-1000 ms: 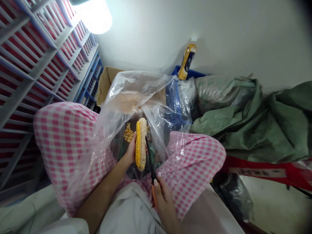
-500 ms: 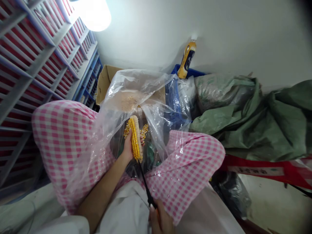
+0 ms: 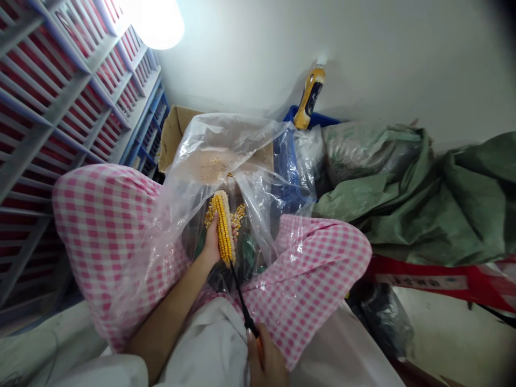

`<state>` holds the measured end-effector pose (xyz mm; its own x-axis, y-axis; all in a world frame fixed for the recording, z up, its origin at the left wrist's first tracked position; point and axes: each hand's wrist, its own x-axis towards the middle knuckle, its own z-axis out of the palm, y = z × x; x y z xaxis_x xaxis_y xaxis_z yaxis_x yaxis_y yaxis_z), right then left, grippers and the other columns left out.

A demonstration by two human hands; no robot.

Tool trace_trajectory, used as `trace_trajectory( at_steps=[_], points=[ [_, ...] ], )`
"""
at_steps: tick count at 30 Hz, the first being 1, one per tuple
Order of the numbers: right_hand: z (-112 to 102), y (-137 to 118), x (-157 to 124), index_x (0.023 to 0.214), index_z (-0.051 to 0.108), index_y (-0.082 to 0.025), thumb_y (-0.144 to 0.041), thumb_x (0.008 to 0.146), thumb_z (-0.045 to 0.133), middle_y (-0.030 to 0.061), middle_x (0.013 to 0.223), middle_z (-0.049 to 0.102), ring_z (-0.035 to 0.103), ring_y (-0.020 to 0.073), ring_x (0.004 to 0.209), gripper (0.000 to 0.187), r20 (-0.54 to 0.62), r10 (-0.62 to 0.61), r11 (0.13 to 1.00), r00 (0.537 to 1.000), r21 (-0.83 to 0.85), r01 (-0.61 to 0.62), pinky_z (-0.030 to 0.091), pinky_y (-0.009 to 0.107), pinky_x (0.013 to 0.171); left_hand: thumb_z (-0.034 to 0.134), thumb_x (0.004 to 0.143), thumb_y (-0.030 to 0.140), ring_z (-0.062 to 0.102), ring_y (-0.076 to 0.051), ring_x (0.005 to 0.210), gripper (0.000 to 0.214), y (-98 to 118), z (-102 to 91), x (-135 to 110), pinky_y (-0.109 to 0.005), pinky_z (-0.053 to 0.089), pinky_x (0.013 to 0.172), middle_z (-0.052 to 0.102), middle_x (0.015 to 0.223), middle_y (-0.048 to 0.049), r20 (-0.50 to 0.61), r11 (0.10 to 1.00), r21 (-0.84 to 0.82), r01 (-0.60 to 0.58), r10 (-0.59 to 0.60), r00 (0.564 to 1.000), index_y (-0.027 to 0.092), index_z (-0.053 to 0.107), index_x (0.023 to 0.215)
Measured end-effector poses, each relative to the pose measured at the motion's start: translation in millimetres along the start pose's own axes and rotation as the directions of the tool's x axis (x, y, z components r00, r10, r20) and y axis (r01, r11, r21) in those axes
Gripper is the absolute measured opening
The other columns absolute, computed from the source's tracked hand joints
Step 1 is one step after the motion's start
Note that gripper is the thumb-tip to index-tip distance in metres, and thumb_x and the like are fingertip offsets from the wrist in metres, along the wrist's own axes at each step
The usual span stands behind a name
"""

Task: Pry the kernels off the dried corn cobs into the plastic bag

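My left hand [image 3: 212, 243] is wrapped round a corn cob [image 3: 224, 231], which stands nearly upright above a clear plastic bag [image 3: 258, 215]. Yellow kernels cover the cob's left side, while a strip on its right is stripped bare and pale. A screwdriver [image 3: 239, 293] with a long black shaft and an orange and black handle is gripped in my right hand [image 3: 266, 357]. Its tip meets the lower end of the cob; the exact contact is too small to make out. Loose corn kernels [image 3: 238, 216] lie in the bag behind the cob.
Behind the bag stands a cardboard box [image 3: 171, 137]. A blue basket [image 3: 288, 161] holds a yellow bottle [image 3: 309, 97]. Slatted crates [image 3: 68, 102] rise on the left, under a bright lamp [image 3: 159, 21]. Green cloth [image 3: 443, 204] and a red bag [image 3: 423, 277] lie on the right.
The screwdriver and my right hand have shifted very slightly, with more of the orange handle showing. The cob and my left hand stay almost in place.
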<state>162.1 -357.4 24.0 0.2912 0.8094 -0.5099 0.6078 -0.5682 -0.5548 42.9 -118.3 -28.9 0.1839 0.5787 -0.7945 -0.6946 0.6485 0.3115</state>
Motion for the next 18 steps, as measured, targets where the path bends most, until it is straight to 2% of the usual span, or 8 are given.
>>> trace_trajectory(
  at_steps=[4,7,13,18],
  points=[
    [0,-3,0,0.097,0.065,-0.018,-0.068,0.09,0.011,0.0118,0.073,0.071,0.068,0.0243,0.069,0.073,0.025,0.005,1.0,1.0,-0.019,-0.005,0.047,0.027,0.062,0.035,0.089,0.058,0.062,-0.017,0.045,0.055,-2,-2.0,2,-0.025,0.05,0.04,0.063,0.054,-0.0052,-0.003,0.999,0.043,-0.017,0.017,1.0,0.011,0.066,0.089],
    [3,-6,1,0.092,0.066,-0.019,-0.062,0.093,0.01,0.0116,0.068,0.069,0.068,0.0249,0.065,0.07,0.062,0.021,0.993,0.998,-0.113,-0.014,0.045,0.027,0.058,0.034,0.089,0.06,0.062,-0.016,0.044,0.058,-6,-3.6,5,-0.024,0.049,0.039,0.062,0.052,-0.0048,-0.024,0.992,0.128,-0.007,0.01,1.0,0.012,0.065,0.085],
    [13,-16,7,0.091,0.065,-0.019,-0.044,0.096,0.018,0.0126,0.07,0.07,0.068,0.0274,0.065,0.054,0.088,0.049,0.953,0.995,-0.303,-0.02,0.044,0.03,0.057,0.038,0.087,0.062,0.062,-0.015,0.045,0.055,-9,-6.2,8,-0.022,0.049,0.041,0.062,0.054,-0.0034,-0.073,0.964,0.248,-0.092,0.113,0.991,0.013,0.063,0.083],
    [11,-30,12,0.09,0.065,-0.018,-0.037,0.095,0.027,0.0115,0.069,0.069,0.068,0.0267,0.068,0.042,0.117,0.09,0.953,0.989,-0.298,-0.051,0.045,0.029,0.058,0.033,0.089,0.061,0.062,-0.015,0.045,0.057,-9,-9.9,12,-0.022,0.049,0.041,0.061,0.053,-0.0037,-0.141,0.955,0.286,-0.074,0.118,0.983,0.013,0.062,0.082]
  ],
)
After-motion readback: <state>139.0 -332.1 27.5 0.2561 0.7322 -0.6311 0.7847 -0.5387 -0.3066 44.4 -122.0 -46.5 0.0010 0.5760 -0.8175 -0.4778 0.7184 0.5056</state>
